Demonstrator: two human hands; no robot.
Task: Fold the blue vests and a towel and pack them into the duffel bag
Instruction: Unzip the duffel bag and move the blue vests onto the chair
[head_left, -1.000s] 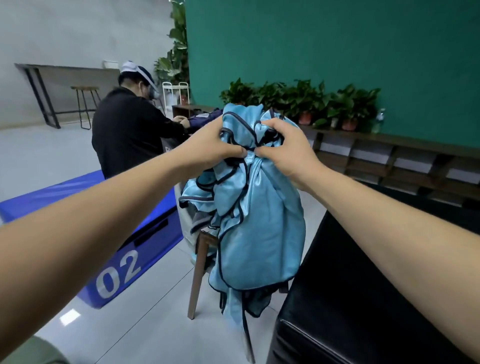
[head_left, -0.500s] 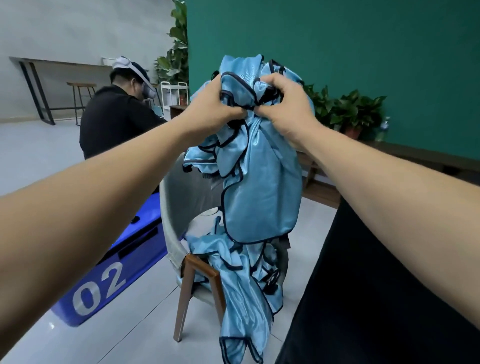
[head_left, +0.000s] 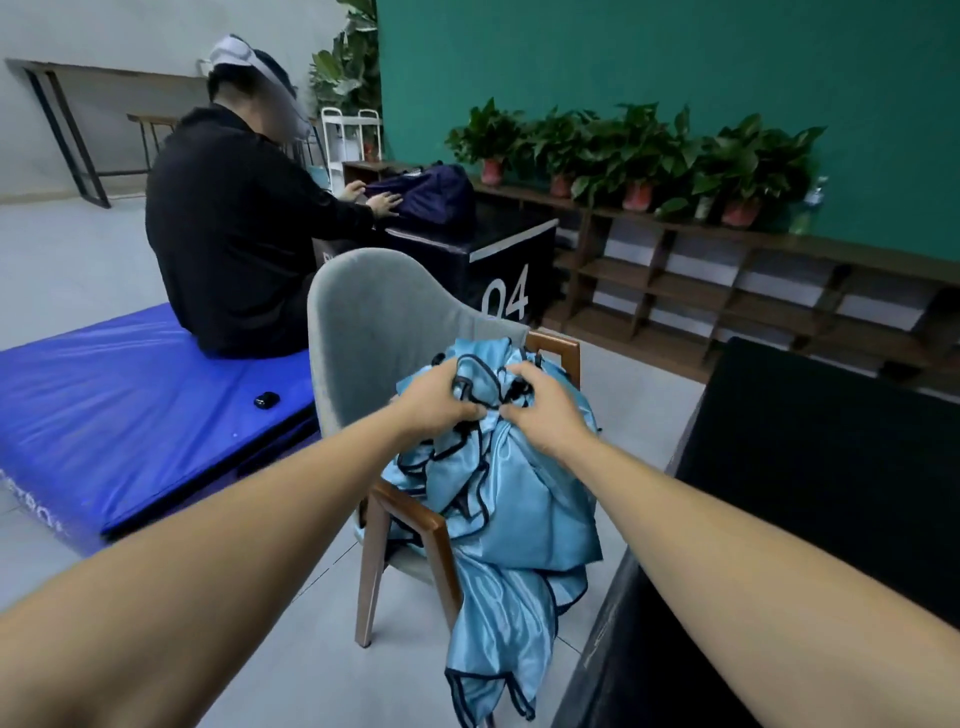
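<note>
**Green-walled room: both hands bunch blue vests over a chair**

Teal-green wall (head_left: 675, 78) and pale tiled floor (head_left: 78, 260) frame the scene, with a long wooden shelf (head_left: 727, 291) of potted plants (head_left: 639, 150) running along the wall. At the left lies a big blue mat (head_left: 130, 405). A person in black (head_left: 234, 234) sits on its far edge, hands on a dark blue bag (head_left: 431, 195) atop a black cube (head_left: 467, 260) marked 04. A large black block (head_left: 831, 467) stands at the right edge. Between mat and block is a grey chair (head_left: 374, 322) with wooden arms. The blue vests (head_left: 519, 509), shiny with dark trim, lie in a crumpled bundle over its seat and near armrest, and one length spills down toward the floor. Left hand (head_left: 436, 400) and right hand (head_left: 540, 405) meet at the top of the bundle, almost touching, fingers curled and clamped on gathered folds of the fabric. A small black object (head_left: 266, 399) rests on the mat near the chair back.
</note>
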